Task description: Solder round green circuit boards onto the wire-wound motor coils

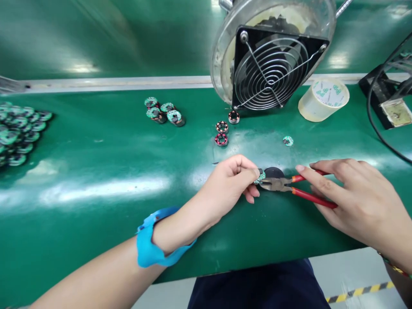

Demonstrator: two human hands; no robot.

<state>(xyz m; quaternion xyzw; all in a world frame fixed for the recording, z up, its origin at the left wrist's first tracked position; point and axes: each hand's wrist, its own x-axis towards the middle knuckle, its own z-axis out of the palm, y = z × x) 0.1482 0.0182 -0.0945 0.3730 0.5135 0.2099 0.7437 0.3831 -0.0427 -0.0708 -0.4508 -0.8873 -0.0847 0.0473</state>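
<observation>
One green board (pixel 262 177), in front of the fan (pixel 269 73), is pinched by the left hand (pixel 236 178) at cutters (pixel 280 185) clasped by the right hand (pixel 357 193). Four board-topped coils (pixel 174 116) left of the fan look assembled; three bare coils (pixel 221 139) nearer it seem unfinished. The left hand partly hides the board; the pile (pixel 19 135) farthest left is cut off.

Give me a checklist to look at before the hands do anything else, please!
1. Left hand holding the little green board: ok.
2. Right hand holding the red-handled pliers: ok.
3. Left fingertips well away from the pliers' tips: not ok, they look very close.
4. Blue wristband on the left wrist: ok.
5. Loose board lying apart from the pliers: ok.
6. Fan switched on: cannot tell.
</observation>
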